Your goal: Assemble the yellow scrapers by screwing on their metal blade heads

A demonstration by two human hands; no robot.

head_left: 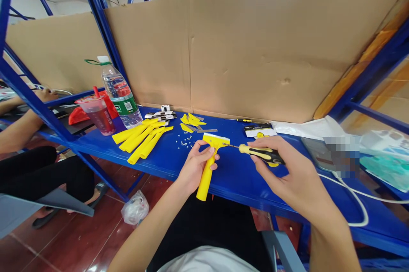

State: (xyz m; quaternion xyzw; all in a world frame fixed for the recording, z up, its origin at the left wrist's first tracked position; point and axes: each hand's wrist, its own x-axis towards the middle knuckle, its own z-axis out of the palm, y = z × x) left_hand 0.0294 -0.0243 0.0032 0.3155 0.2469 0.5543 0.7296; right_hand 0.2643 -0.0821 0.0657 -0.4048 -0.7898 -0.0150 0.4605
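Observation:
My left hand (197,162) is closed around the neck of a yellow scraper (206,180), with its wide head up and its handle pointing down toward me. A pale strip runs along the top of the head. In my right hand (292,178) is a black and cream screwdriver (262,152); its shaft points left and the tip meets the right side of the scraper head. Beyond my left hand lie small loose screws (185,142), grey metal blades (207,130) and small yellow plastic pieces (191,119). Several yellow handles (143,137) are fanned out at the left.
A large water bottle (119,93) and a red drink cup (97,114) stand on the blue table (166,165) at the left. Another screwdriver (243,120) lies near the cardboard wall (239,50). A white cable (361,216) crosses the right side. A co-worker's arm (19,129) is at far left.

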